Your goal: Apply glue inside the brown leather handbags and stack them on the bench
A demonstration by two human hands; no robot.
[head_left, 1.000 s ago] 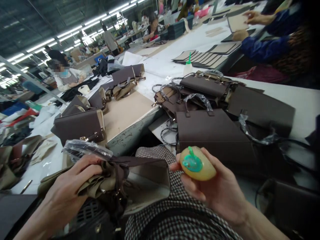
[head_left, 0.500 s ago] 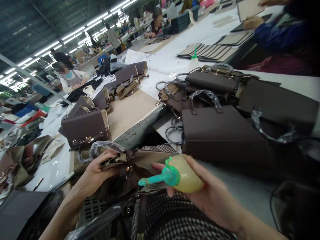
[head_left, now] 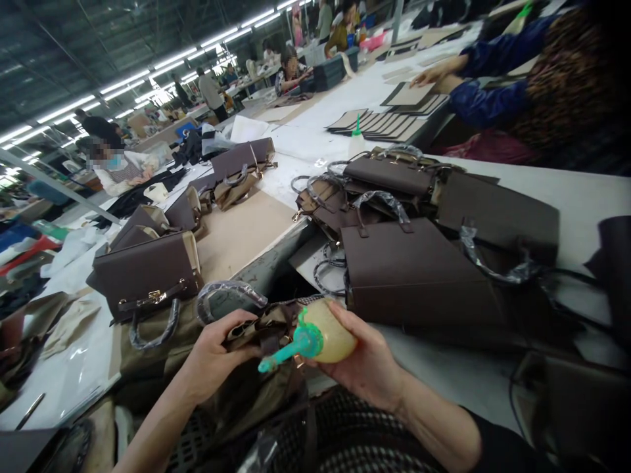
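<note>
My left hand (head_left: 217,358) grips the gathered edge of a brown bag (head_left: 263,387) with olive lining, held over my lap. In my right hand (head_left: 372,364) is a yellowish squeeze bottle (head_left: 335,332) with a green nozzle. The nozzle points left and slightly down, in front of the bag's edge and near my left fingertips. Whether its tip touches the bag, I cannot tell. The bottle hides part of the bag and some of its metal fittings.
Brown bags with plastic-wrapped handles lie right (head_left: 404,263) and left (head_left: 148,272). Another green-tipped bottle (head_left: 357,139) stands beyond. At the upper right, a person in blue sleeves (head_left: 493,98) handles flat panels (head_left: 407,95). A pen (head_left: 30,412) lies lower left.
My hands have come closer together; the bottle has shifted left, nearer the bag's edge. The view has shifted, and the other person's hands now reach farther in over the panels.
</note>
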